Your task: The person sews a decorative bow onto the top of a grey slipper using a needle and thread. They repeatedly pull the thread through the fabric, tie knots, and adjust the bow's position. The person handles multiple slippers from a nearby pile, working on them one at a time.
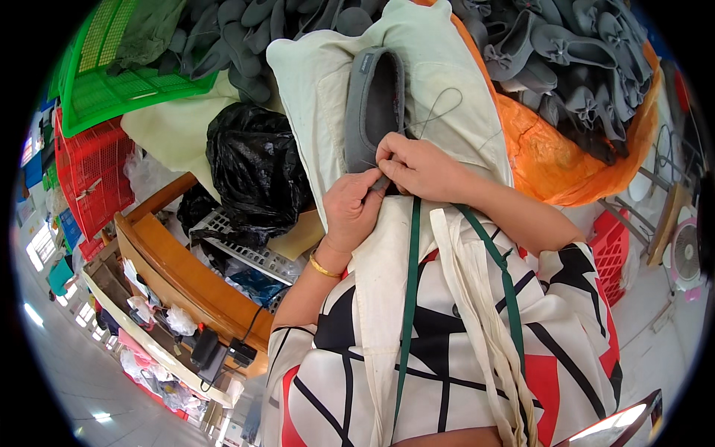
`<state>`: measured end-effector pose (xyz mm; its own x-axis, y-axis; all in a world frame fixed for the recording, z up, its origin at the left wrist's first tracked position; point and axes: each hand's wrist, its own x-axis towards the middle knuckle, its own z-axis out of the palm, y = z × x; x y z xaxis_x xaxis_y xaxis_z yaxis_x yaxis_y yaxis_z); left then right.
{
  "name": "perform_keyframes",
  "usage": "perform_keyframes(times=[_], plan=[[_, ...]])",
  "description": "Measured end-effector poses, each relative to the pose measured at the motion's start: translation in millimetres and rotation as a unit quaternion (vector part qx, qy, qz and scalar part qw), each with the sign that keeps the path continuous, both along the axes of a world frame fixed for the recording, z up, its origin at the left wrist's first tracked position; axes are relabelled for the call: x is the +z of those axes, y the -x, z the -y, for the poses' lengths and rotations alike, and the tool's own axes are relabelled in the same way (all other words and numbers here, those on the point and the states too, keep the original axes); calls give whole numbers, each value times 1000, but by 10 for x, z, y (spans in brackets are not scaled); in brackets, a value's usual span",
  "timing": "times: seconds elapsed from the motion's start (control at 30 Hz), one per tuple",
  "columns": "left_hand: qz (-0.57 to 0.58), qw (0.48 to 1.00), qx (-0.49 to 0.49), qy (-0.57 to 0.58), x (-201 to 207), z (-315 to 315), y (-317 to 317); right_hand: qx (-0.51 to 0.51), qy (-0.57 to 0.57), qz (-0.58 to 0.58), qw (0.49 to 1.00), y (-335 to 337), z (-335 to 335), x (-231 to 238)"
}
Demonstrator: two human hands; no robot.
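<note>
A grey slip-on shoe [356, 112] lies on the pale cloth over my lap, its heel pointing away from me and its opening upward. At the toe end, my left hand [350, 208] is closed, thumb and fingers pinching the shoe's near edge. My right hand [421, 167] meets it there, thumb and forefinger pressed together over the toe. Whatever sits between those right fingertips is too small and hidden to name. A thin dark thread [449, 91] rises in a loose loop beside the right hand, over the pale cloth [439, 67].
Many grey shoes with bows [573, 48] fill an orange sack [540, 164] at right; more grey shoes [242, 52] are heaped at the top. On the left are a green crate [134, 89], a red crate [89, 164], a black plastic bag [253, 171] and a wooden chair [194, 261].
</note>
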<state>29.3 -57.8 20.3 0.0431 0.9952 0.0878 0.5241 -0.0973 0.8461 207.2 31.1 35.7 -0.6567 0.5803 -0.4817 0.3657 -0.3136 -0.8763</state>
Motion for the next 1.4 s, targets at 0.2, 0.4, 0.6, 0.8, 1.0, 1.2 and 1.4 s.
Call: perform_keyframes(times=[0.2, 0.4, 0.6, 0.8, 1.0, 1.2, 1.4], plan=[[-23, 999, -17, -26, 28, -31, 2, 18, -157, -14, 987, -28, -122, -3], [-52, 996, -72, -26, 18, -84, 39, -67, -254, -58, 963, 184, -58, -233], [-4, 999, -30, 40, 85, -109, 22, -189, 112, -155, 963, 211, -276, -79], [-5, 996, -62, 58, 153, -189, 51, -283, 162, -316, 891, -376, -653, 113], [-26, 992, -87, 83, 213, -230, 97, -568, -91, -484, 660, -1173, -1253, 361], [15, 990, -73, 120, 217, -257, 86, -306, -291, -125, 898, -788, -755, 221], [42, 985, -74, 151, 216, -282, 101, 73, -528, 3, 846, -297, -191, -141]])
